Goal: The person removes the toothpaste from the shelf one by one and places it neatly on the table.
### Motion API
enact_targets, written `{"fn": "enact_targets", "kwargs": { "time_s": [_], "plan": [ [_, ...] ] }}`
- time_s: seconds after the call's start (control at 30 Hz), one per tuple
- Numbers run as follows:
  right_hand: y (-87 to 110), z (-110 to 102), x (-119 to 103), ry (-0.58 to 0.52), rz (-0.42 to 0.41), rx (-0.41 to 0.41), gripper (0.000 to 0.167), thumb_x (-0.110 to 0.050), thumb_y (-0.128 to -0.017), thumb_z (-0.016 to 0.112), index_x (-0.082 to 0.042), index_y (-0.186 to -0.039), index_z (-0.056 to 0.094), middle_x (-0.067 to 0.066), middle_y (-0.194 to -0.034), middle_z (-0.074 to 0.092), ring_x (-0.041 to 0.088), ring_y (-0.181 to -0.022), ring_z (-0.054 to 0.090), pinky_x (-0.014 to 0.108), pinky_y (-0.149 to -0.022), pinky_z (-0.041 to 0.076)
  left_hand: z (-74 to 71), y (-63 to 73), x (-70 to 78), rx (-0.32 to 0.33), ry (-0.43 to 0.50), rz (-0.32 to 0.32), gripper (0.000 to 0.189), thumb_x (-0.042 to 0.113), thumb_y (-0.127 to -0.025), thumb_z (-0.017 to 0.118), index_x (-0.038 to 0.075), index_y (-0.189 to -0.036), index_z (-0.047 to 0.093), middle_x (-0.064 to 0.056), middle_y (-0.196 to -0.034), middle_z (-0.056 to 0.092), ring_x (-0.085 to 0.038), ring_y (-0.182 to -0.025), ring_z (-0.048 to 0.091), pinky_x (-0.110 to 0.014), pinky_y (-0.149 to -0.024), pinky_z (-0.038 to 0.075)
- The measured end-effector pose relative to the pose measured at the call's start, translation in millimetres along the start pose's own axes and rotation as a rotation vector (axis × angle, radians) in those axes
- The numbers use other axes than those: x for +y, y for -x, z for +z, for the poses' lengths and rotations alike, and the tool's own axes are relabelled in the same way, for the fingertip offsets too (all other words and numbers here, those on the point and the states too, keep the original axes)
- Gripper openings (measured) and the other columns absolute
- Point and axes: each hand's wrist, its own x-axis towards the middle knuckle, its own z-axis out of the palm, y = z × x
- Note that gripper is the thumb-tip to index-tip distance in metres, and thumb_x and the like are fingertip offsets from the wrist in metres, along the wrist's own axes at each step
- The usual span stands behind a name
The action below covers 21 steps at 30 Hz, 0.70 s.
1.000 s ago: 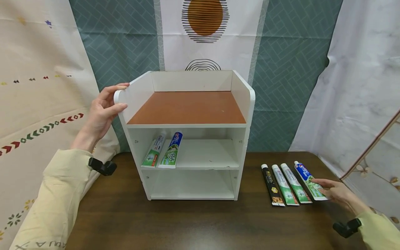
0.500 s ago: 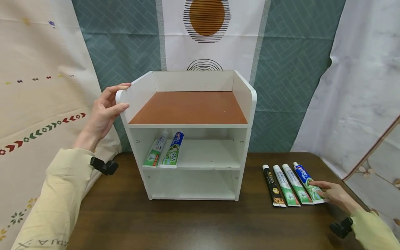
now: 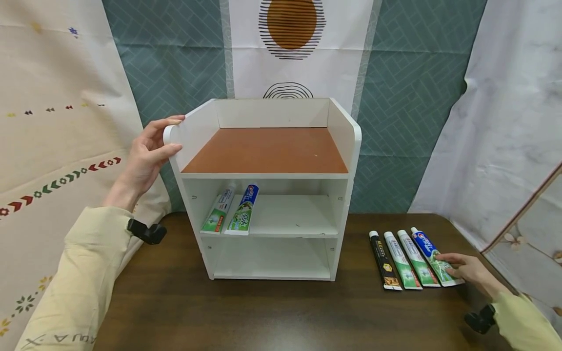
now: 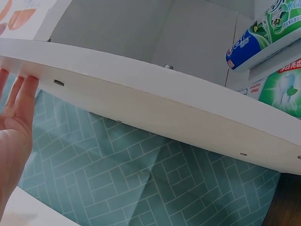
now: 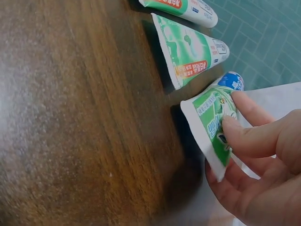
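Note:
My left hand [image 3: 147, 158] grips the top of the left side panel of a white shelf unit [image 3: 270, 177], thumb at the front edge and fingers over the outer side. In the left wrist view the fingertips [image 4: 29, 87] touch the panel's outer face. At the right, my right hand [image 3: 471, 273] pinches a blue and green toothpaste tube [image 5: 211, 117], thumb on its printed face near the flat end. Beside this tube lie two white and green toothpaste tubes [image 3: 418, 258] [image 3: 402, 261] and a black toothpaste tube [image 3: 385, 261].
On the middle shelf [image 3: 294, 214], a white and green tube [image 3: 218, 212] and a blue and green tube [image 3: 243, 209] lean at the left. A brown top board [image 3: 268, 151] covers the unit. Cloths hang behind the dark wooden table [image 3: 272, 312].
The tube under my right hand has shifted slightly left toward its neighbours, and the hand has moved with it. My left hand keeps its hold on the shelf unit.

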Motion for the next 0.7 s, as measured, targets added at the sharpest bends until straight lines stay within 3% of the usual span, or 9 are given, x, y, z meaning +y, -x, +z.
{"fn": "enact_targets", "kwargs": {
  "time_s": [0.13, 0.27, 0.4, 0.53, 0.7],
  "plan": [
    [1.5, 1, 0, 0.004, -0.02, 0.021, 0.037, 0.004, -0.078, 0.064, 0.02, -0.11, 0.051, 0.032, -0.108, 0.053, 0.004, -0.086, 0.053, 0.025, -0.062, 0.046, -0.1, 0.6, -0.2, 0.004, -0.006, -0.002, 0.044, -0.016, -0.083, 0.049, 0.003, -0.122, 0.053, -0.015, -0.135, 0.035, -0.026, -0.109, 0.042, -0.027, -0.076, 0.047],
    [2.7, 3, -6, 0.063, -0.002, 0.065, 0.037, 0.002, -0.078, 0.065, 0.019, -0.108, 0.052, 0.034, -0.106, 0.053, 0.03, -0.095, 0.055, 0.033, -0.064, 0.047, 0.0, 1.0, -1.0, 0.006, -0.017, -0.011, 0.043, -0.016, -0.084, 0.049, 0.004, -0.122, 0.053, -0.014, -0.136, 0.034, -0.026, -0.11, 0.04, -0.027, -0.077, 0.046],
    [3.2, 9, -19, 0.253, -0.041, 0.181, 0.029, -0.001, -0.078, 0.066, 0.014, -0.103, 0.057, 0.032, -0.101, 0.056, 0.049, -0.093, 0.049, 0.045, -0.065, 0.044, -0.5, 2.2, -2.4, 0.002, -0.021, -0.01, 0.043, -0.016, -0.084, 0.049, 0.004, -0.122, 0.053, -0.014, -0.136, 0.034, -0.027, -0.111, 0.04, -0.027, -0.077, 0.046],
    [0.6, 20, -39, 0.379, -0.174, 0.326, 0.021, 0.004, -0.077, 0.064, 0.009, -0.098, 0.061, 0.031, -0.098, 0.055, 0.048, -0.091, 0.048, 0.055, -0.067, 0.038, -1.8, 2.9, -2.3, -0.003, -0.023, -0.004, 0.043, -0.015, -0.084, 0.049, 0.004, -0.122, 0.053, -0.014, -0.136, 0.034, -0.027, -0.11, 0.04, -0.027, -0.077, 0.046],
    [-7.0, 34, -63, 0.32, -0.214, 0.387, 0.021, 0.001, -0.08, 0.063, 0.003, -0.102, 0.062, 0.026, -0.102, 0.052, 0.043, -0.092, 0.048, 0.053, -0.071, 0.038, -2.7, 2.5, -1.3, -0.005, -0.032, 0.002, 0.043, -0.014, -0.084, 0.05, 0.005, -0.122, 0.053, -0.014, -0.136, 0.034, -0.027, -0.11, 0.04, -0.027, -0.077, 0.046]
  ]
}}
